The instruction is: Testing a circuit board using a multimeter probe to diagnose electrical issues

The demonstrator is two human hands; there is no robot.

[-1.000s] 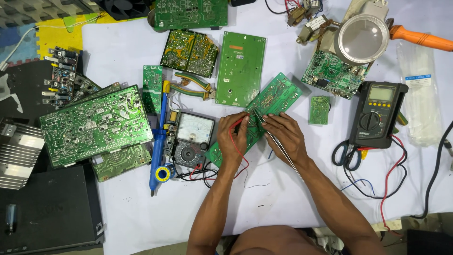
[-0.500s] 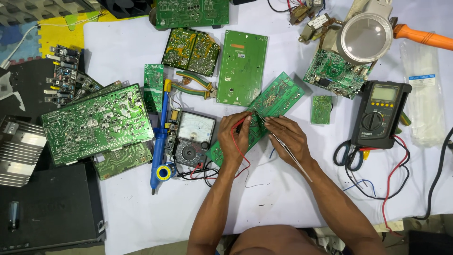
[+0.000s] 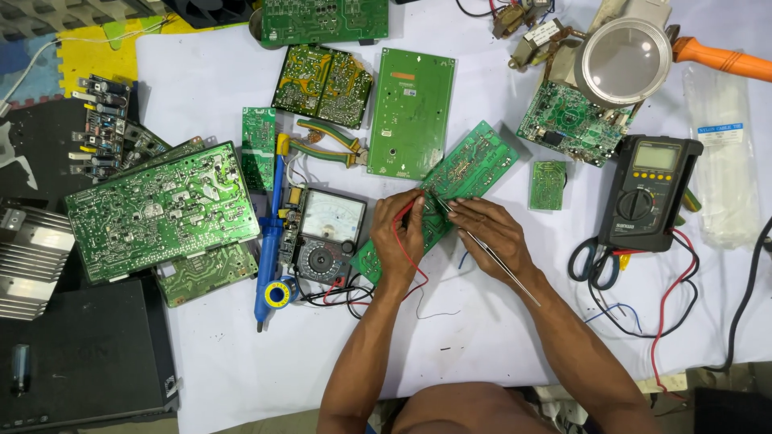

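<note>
A long green circuit board (image 3: 470, 170) lies tilted on the white table cover (image 3: 241, 354) in the middle of the head view. My left hand (image 3: 400, 241) rests on the board's lower part and pinches a red test probe whose red wire (image 3: 414, 273) runs back under my wrist. My right hand (image 3: 492, 235) holds a thin metal probe (image 3: 498, 261) like a pencil, its tip touching the board next to the red probe's tip. An analog meter (image 3: 323, 235) with a white dial sits just left of my left hand.
A digital multimeter (image 3: 651, 191) with leads and blue-handled scissors (image 3: 591, 265) lies to the right. Several green boards, pliers (image 3: 328, 141), a blue soldering tool (image 3: 272, 241), a magnifier lamp (image 3: 626, 63) and a bag of cable ties (image 3: 724, 173) surround the work. A black case (image 3: 80, 354) sits at lower left.
Both hands stay on the tilted board. The two probe tips have shifted slightly along its surface, and my right hand has lowered the metal probe's angle a little.
</note>
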